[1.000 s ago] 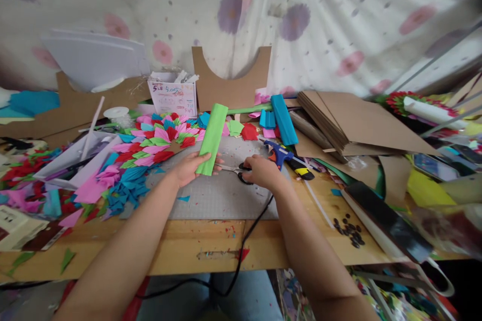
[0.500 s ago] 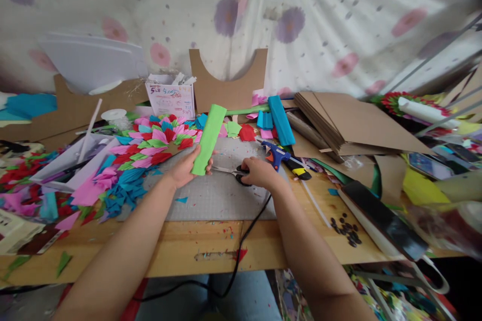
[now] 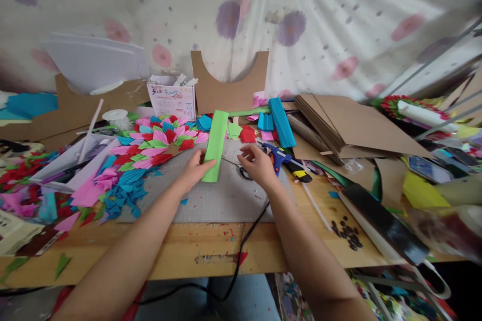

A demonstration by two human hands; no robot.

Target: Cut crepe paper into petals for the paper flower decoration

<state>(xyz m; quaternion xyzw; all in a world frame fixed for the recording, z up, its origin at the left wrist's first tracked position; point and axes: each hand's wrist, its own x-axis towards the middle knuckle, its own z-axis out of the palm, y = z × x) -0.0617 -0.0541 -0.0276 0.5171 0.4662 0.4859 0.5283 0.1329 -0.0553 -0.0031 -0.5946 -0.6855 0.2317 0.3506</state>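
a pale flowered curtain (image 3: 196, 5) hangs across the back, and before it runs the wooden table (image 3: 181, 246). a stack of cardboard sheets (image 3: 372, 125) lies on the far right side. the grey mat (image 3: 214, 203) covers the middle of the tabletop, with pink, red, green and blue paper petals (image 3: 157, 144) spread to its left. a green paper strip (image 3: 216, 143) stands tilted over the mat, its lower end in the left hand (image 3: 196, 168); that thumb presses the near face, the other fingers being mostly hidden behind. the right hand (image 3: 261, 164) hovers right of it, fingers loosely bent and parted from the thumb. a blue glue gun (image 3: 277, 157) lies just beyond that hand. below its fingertips the scissors (image 3: 245, 174) rest on the mat; whether they touch, i cannot tell. small black discs (image 3: 348, 234) are scattered at the table's right.
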